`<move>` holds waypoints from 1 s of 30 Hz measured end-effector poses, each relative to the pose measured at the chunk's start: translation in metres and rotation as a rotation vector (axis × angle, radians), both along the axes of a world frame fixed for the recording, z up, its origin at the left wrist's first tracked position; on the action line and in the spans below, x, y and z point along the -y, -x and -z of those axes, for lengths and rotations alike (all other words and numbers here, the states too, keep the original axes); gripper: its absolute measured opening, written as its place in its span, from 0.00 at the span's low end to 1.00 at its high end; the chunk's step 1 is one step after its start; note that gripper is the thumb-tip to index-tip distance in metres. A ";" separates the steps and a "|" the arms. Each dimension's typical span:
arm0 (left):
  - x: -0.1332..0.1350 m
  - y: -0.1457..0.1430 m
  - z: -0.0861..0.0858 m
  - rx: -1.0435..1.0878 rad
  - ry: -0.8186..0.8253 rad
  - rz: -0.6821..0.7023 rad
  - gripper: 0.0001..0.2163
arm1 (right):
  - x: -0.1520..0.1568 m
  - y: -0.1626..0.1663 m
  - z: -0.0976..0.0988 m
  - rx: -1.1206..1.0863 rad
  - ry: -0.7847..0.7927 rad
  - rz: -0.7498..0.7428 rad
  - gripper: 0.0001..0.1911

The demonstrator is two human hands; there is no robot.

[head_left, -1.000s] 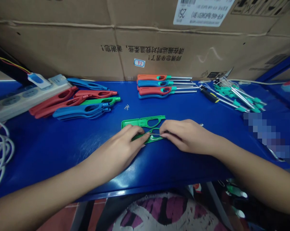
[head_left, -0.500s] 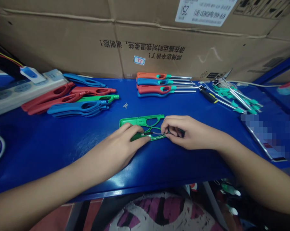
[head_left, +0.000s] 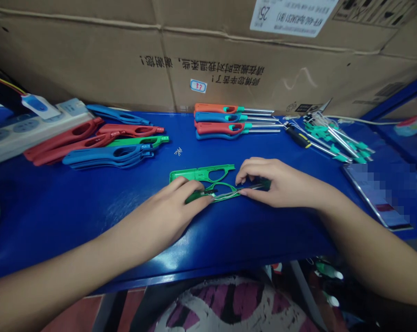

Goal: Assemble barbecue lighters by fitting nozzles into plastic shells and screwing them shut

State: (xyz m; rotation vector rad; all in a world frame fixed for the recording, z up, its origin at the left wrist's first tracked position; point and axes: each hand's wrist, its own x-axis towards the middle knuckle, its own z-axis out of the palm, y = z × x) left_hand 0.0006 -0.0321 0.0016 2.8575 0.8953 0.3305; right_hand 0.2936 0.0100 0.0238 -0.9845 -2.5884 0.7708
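Note:
My left hand [head_left: 180,203] grips a green lighter casing half [head_left: 225,185], fingers and thumb closed over its handle end. Inside that half lie a small dark part and thin wires [head_left: 225,195], running right toward a metal tube [head_left: 251,187]. My right hand [head_left: 275,182] is around the tube end, index finger lifted and thumb apart below it, its tip by the wires. The far end of the tube is hidden behind the palm. Just beyond lies a second green casing half [head_left: 201,174], inner side up.
Red, blue and green casing halves [head_left: 108,157] lie at left by a power strip [head_left: 32,129]. Several lighters with metal tubes [head_left: 222,124] are stacked at the back. Right are a screwdriver [head_left: 298,135], tube assemblies [head_left: 343,138] and a phone [head_left: 374,198]. Small screws [head_left: 178,151] lie mid-table. A cardboard box [head_left: 125,60] stands behind.
My right hand's fingers have opened from a pinch on the wires, and the hand has risen slightly, showing the metal tube. My left hand keeps its hold on the green casing half.

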 end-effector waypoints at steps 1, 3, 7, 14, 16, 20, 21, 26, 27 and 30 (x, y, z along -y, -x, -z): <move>0.000 0.000 0.000 0.000 -0.002 0.000 0.18 | -0.001 -0.003 -0.002 0.018 -0.018 -0.006 0.06; 0.000 0.000 -0.001 -0.003 -0.002 0.001 0.18 | -0.002 -0.009 -0.008 0.067 -0.044 -0.008 0.07; -0.001 -0.001 -0.001 -0.007 0.003 -0.001 0.18 | -0.006 -0.016 -0.013 0.087 -0.026 -0.016 0.09; -0.002 -0.001 -0.001 -0.004 0.002 0.013 0.18 | -0.006 -0.001 0.006 0.021 0.152 0.117 0.10; -0.004 -0.001 -0.002 0.002 -0.009 0.015 0.18 | -0.005 0.001 0.010 0.019 0.210 0.213 0.10; -0.007 -0.001 -0.001 0.005 -0.021 0.021 0.18 | -0.002 0.004 0.008 0.060 0.148 0.228 0.09; -0.007 -0.001 -0.001 0.005 -0.022 0.023 0.18 | 0.000 0.005 0.007 0.054 0.105 0.198 0.07; -0.008 0.000 -0.002 0.006 -0.024 0.027 0.18 | 0.007 0.009 0.005 -0.091 0.036 0.015 0.08; -0.008 0.000 -0.002 0.005 -0.022 0.027 0.18 | 0.008 0.010 0.006 -0.100 0.040 -0.010 0.09; -0.008 0.001 -0.002 0.000 -0.011 0.027 0.19 | 0.010 0.011 0.006 -0.070 0.026 -0.015 0.11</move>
